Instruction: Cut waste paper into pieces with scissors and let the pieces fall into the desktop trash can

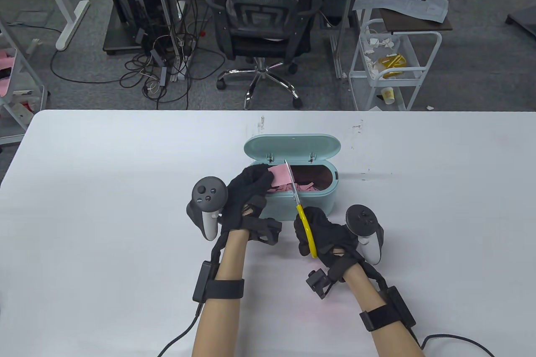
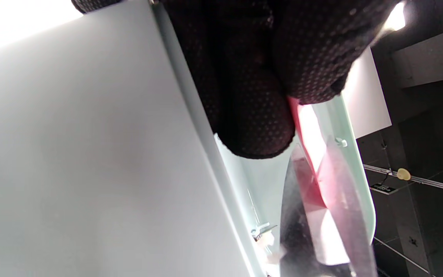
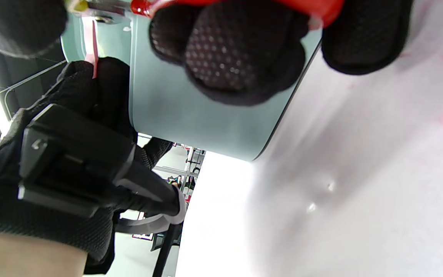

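Grip: the yellow-handled steel scissors (image 1: 298,206) are gripped by the right hand (image 1: 324,235), its gloved fingers passed through the handle loops; the pink sheet of waste paper (image 1: 278,175) is pinched by the left hand (image 1: 247,193) between curled fingers. In the left wrist view the paper (image 2: 308,130) is seen to come out from under the dark glove.

Table: a wide white table top (image 1: 104,206) carries everything; both forearms enter from its near edge.

Trash can: the pale green oval desktop trash can (image 1: 310,202) stands in the middle of the table with its lid (image 1: 292,147) raised at the far side. Pink pieces (image 1: 303,186) are already lying inside.

Paper: the sheet is held over the left part of the can opening, so cut pieces are expected to drop inside.

Scissors: the long axis runs from the handles near the person toward the far rim, across the can opening. The blades are just to the right of the paper; it cannot be told if they are open or biting.

Key relation: the paper lies to the left of the blades, and the left hand is the nearer one to it. For the coming cut, the paper probably must be fed rightward between the blades.

Risk: a piece may fall outside the near rim.
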Motion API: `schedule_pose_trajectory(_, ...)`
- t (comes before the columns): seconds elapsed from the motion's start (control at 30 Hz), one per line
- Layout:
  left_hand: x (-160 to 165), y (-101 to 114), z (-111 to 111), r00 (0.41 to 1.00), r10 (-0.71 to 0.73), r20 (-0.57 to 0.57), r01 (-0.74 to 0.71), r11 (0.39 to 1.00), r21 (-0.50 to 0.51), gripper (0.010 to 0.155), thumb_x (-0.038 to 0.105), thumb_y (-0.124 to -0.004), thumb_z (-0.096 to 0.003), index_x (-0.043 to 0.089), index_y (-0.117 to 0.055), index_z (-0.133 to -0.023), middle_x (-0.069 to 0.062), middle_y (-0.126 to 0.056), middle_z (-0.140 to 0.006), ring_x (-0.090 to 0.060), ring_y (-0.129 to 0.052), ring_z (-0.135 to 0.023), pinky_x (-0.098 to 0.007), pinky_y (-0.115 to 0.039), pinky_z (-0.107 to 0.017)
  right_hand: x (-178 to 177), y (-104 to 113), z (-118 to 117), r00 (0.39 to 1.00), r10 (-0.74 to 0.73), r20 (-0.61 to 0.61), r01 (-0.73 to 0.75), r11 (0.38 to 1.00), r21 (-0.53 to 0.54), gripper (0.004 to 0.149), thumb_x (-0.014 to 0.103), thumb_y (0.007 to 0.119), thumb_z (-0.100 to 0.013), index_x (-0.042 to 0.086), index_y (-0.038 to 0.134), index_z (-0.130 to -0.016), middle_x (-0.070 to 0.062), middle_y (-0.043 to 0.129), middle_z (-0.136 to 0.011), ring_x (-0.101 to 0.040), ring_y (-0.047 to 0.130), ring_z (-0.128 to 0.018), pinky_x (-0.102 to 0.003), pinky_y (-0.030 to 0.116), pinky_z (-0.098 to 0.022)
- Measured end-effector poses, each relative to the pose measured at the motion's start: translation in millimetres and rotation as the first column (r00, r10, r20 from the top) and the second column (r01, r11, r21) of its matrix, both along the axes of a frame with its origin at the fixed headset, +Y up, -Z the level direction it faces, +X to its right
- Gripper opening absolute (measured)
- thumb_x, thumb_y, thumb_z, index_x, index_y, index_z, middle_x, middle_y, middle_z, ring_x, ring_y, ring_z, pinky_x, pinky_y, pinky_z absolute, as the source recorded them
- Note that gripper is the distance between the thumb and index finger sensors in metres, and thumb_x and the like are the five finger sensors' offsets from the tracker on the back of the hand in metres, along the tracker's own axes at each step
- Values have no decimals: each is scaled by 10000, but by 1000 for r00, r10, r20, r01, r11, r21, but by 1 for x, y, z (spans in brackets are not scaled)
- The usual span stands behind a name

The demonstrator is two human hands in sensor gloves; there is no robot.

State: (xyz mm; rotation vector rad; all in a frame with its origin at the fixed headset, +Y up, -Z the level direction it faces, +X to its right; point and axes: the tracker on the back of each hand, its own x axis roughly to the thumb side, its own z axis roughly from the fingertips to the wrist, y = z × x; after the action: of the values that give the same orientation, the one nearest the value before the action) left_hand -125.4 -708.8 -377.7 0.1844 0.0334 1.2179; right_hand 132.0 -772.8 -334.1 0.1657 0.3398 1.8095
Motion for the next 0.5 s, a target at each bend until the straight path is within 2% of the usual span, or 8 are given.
schedule_pose_trajectory(0.1, 0, 1, -1, 1000, -16, 16, 16, 1000, 0, 351, 424, -896, -448, 285, -942, -766, 77, -1132, -581, -166, -1085, -607, -612, -513, -749, -3, 3, 1, 1000, 11, 4, -11, 1000, -4, 832, 697, 715, -375, 170, 418, -947, 45, 817, -703, -184, 957, -391, -610, 712, -512)
schedule_pose_trajectory(0.5, -1, 1, -1, 1000, -12, 20, 12, 1000, -3, 352, 420, -900, -444, 283, -944, -764, 59, -1135, -576, -167, -1087, -607, -612, -513, -748, 0, 10, -1, 999, 46, 21, -46, 999, 24, 828, 698, 726, -370, 173, 440, -943, 52, 832, -688, -182, 965, -379, -603, 723, -508)
